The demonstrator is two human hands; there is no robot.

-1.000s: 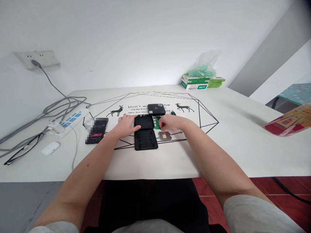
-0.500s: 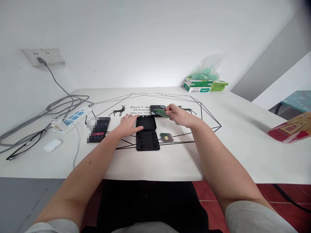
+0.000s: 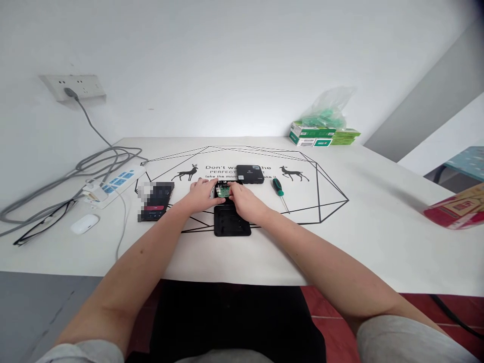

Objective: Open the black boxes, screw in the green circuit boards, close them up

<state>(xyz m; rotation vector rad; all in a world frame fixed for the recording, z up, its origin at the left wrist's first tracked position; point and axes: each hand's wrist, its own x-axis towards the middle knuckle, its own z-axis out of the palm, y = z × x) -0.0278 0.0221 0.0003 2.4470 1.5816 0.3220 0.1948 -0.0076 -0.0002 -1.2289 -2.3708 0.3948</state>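
My left hand [image 3: 202, 195] grips the left edge of a small black plastic case half [image 3: 227, 202], its fingers at the far corner and its thumb along the near side. My right hand [image 3: 245, 202] is closed on a green circuit board [image 3: 223, 192], which sits in or just over that case half; whether it is fully seated I cannot tell. Nearer to me lies a second black case half [image 3: 232, 227], its ribbed inside facing up. Behind my right hand rests a closed black box [image 3: 250, 174] with labels. A screwdriver [image 3: 278, 187] with a green and black handle lies to the right.
At the left are a phone [image 3: 157, 201], a white mouse [image 3: 85, 224], glasses [image 3: 45, 222] and a power strip [image 3: 117, 186] with coiled grey cable. Green boxes [image 3: 312, 133] with a plastic bag stand at the back wall. A red and yellow package [image 3: 456, 209] lies far right.
My right hand has brought the circuit board left and nearer, down to the case half. The screwdriver and black box now show more fully. The small square piece is now hidden.
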